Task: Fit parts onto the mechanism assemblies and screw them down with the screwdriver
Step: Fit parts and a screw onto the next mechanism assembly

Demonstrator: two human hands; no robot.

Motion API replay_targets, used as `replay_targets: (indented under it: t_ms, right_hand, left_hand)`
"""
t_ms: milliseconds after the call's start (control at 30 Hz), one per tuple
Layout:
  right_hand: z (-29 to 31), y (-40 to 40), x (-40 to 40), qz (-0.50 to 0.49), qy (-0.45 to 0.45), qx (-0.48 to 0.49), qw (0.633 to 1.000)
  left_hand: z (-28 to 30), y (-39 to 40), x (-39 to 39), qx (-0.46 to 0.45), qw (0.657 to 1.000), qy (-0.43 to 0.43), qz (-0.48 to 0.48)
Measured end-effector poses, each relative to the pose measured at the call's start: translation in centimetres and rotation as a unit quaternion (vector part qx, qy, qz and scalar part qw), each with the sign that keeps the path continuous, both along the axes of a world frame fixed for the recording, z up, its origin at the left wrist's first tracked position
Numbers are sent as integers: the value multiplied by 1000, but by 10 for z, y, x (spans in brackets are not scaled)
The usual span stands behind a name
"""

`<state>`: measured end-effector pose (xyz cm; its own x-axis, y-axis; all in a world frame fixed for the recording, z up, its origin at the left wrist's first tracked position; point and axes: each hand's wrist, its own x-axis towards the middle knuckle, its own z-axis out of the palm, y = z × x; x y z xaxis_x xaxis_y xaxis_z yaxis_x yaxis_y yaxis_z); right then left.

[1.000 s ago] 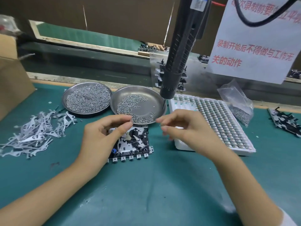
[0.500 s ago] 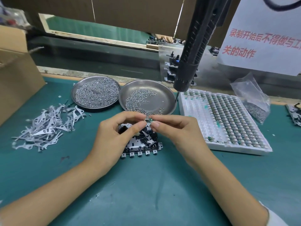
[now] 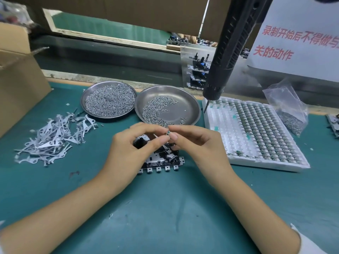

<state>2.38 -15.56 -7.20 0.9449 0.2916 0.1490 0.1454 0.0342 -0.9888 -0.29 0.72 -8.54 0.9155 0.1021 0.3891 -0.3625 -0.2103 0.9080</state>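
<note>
Both hands have closed in from apart and now meet above the mechanism (image 3: 161, 158), which lies on the mat near the right screw dish (image 3: 190, 107). Left hand (image 3: 128, 153) and right hand (image 3: 200, 145) pinch one tiny green part (image 3: 167, 133) between their fingertips. To do this well, turn the part to its seat before lowering it, and keep one hand steadying it until the hanging screwdriver (image 3: 225, 57) is brought down.
</note>
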Motion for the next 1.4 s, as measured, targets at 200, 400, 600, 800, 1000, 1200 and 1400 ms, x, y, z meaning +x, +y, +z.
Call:
replay_targets:
  t_ms: [200,400,600,800,1000,1200,1400]
  right_hand:
    - [-2,-1,1,18,-53,-56,997]
    - [-6,0,0,25,-97,-58,993]
    - [-14,5,-5,-12,-206,-149,967]
    - [-26,13,-8,4,-327,-230,917]
    - [-34,14,-8,10,-377,-252,891]
    - [-38,12,-5,18,-409,-278,869]
    - [-36,11,-9,32,-362,-263,894]
  left_hand:
    - [5,6,1,76,996,-37,23]
    - [8,13,1,161,986,-44,7]
    - [8,30,-4,188,982,-16,-30]
    - [-2,52,-11,128,991,17,24]
    - [-1,49,-11,114,993,25,31]
    - [-1,44,-14,193,981,-14,20]
    - [-7,41,-17,321,945,-49,-38]
